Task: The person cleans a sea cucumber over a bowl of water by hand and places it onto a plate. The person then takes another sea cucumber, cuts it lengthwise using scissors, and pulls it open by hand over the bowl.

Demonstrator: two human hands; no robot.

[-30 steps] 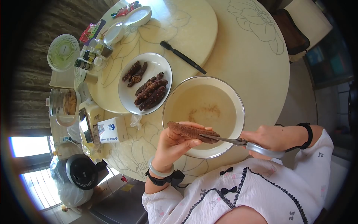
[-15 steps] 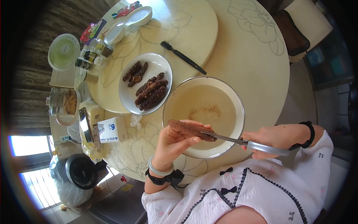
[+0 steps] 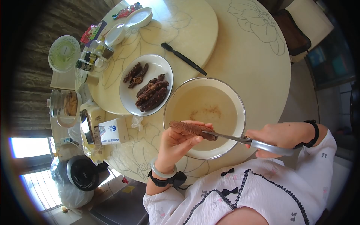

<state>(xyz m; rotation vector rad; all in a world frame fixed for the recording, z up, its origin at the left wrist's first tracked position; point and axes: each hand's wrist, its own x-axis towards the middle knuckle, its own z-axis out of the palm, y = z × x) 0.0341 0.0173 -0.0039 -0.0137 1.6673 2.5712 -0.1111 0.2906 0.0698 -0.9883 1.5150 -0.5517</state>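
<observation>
My left hand [image 3: 177, 140] is closed around a brown, bumpy sea cucumber [image 3: 189, 128], held over the near rim of a wide basin [image 3: 242, 112]. In my right hand [image 3: 272, 135] is a pair of scissors [image 3: 270, 147] with grey handles, its blades pointing left. The blade tips meet the sea cucumber at its right end. Shallow cloudy water with reddish-brown bits lies in the basin. Behind it to the left, a white plate [image 3: 129, 98] carries several more dark sea cucumbers [image 3: 153, 92].
A black brush [image 3: 183, 58] lies behind the basin on the round table [image 3: 262, 86]. A tissue pack [image 3: 113, 131], phone [image 3: 86, 127], glass pot [image 3: 64, 103], small bottles [image 3: 84, 65] and white bowls [image 3: 139, 17] stand left and far left. A black fan [image 3: 82, 172] is at lower left.
My right hand and the scissors have shifted slightly to the right, drawing the blades back a little along the sea cucumber. My left hand has hardly moved.
</observation>
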